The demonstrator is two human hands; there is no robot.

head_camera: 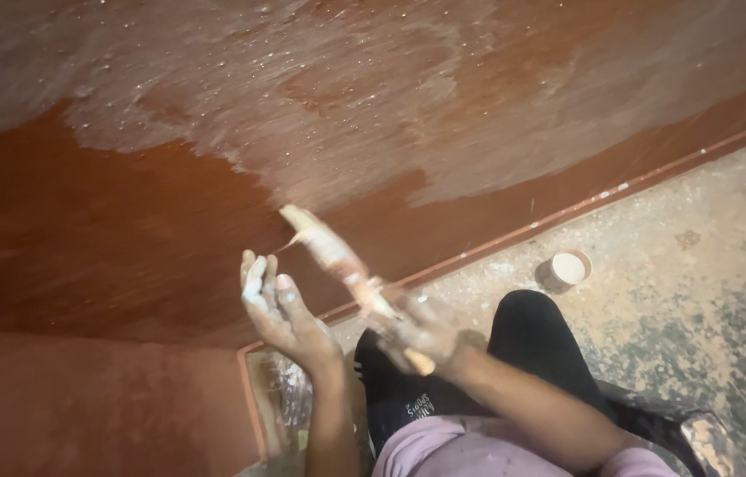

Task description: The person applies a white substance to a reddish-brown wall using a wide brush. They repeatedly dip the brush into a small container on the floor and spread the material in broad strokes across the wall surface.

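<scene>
My right hand point(421, 331) grips the handle of a paint-smeared brush point(329, 252), which points up and left toward a reddish-brown wall point(126, 230). The brush tip is blurred and lies just below the pale, whitish coated area point(320, 97) of the wall. My left hand point(278, 311) is raised beside the brush with its fingers spread and streaked white; it holds nothing. Both hands hover in front of the wall above my knees.
A small round cup point(565, 268) with pale contents stands on the speckled grey floor point(708, 256) near the wall's base strip. My dark-trousered leg point(532, 344) is bent below. A clear plastic bag point(285, 406) lies by the wall corner at lower left.
</scene>
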